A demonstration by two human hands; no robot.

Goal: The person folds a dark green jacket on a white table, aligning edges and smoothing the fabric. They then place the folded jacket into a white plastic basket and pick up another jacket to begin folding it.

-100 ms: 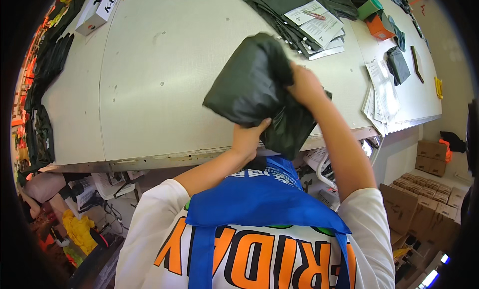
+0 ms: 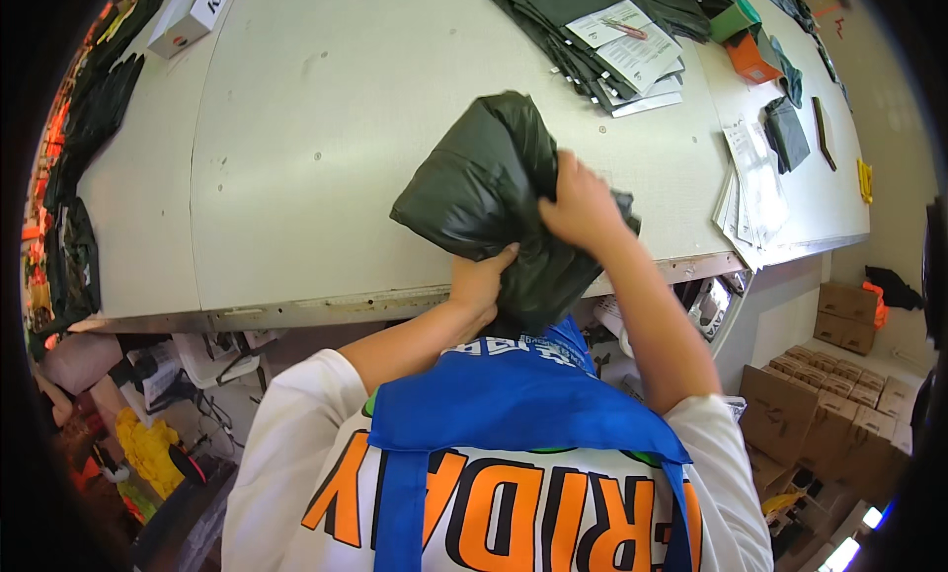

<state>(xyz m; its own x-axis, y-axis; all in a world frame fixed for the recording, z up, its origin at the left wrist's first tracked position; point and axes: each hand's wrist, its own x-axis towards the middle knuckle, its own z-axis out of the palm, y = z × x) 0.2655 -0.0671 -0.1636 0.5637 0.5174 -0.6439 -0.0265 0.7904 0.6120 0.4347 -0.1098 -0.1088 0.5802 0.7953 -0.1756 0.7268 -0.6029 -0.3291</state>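
Over the front edge of the worktable I hold a soft, dark green, glossy bundle [image 2: 474, 187] of folded fabric or sheeting; its exact kind cannot be made out. My left hand [image 2: 479, 282] grips it from below, thumb on top and fingers hidden underneath. Closed around a fold on its right side is my right hand [image 2: 583, 205]. A puffed part bulges to the left between the hands and the far side. Looser material hangs down toward my blue apron [image 2: 523, 404].
On the pale worktable [image 2: 286, 177] lie a stack of dark folded pieces [image 2: 553, 39] with printed sheets [image 2: 632, 54] on top, an orange box [image 2: 752, 59], a green roll [image 2: 733, 19] and loose papers [image 2: 755, 187]. A white box [image 2: 193, 19] stands far left. Cardboard cartons [image 2: 839, 394] fill the lower right.
My right hand has moved left and slightly down, drawing its side of the bundle inward. The bundle's top has dropped a little, and my left hand has shifted slightly left.
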